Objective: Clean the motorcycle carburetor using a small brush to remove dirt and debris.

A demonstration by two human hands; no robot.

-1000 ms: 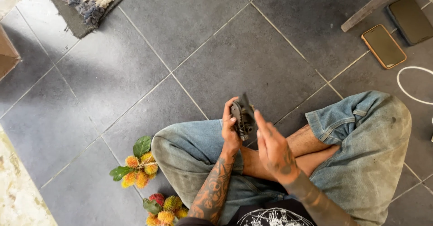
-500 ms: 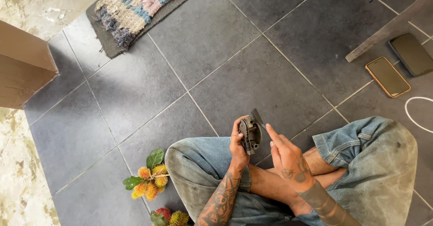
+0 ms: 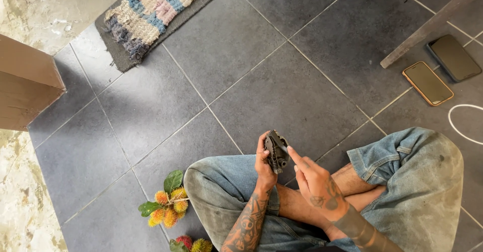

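Note:
I sit cross-legged on a dark tiled floor in rolled-up jeans. My left hand [image 3: 262, 161] grips a small dark metal mechanical part [image 3: 276, 150] and holds it upright above my left knee. My right hand [image 3: 316, 181] is right beside the part, fingers loosely spread, with the index fingertip touching its lower right side. Both forearms are tattooed.
A bunch of orange and red spiky fruit with green leaves [image 3: 168, 203] lies by my left knee. Two phones [image 3: 428, 83] [image 3: 454, 57] lie at the upper right beside a slanting wooden leg [image 3: 430, 23]. A woven rug [image 3: 156, 10] lies far ahead, a cardboard box [image 3: 25, 83] at left.
The view has tilted up and shifted, so the rug and box come further into frame. My hands stay together on the part, which is now held more upright.

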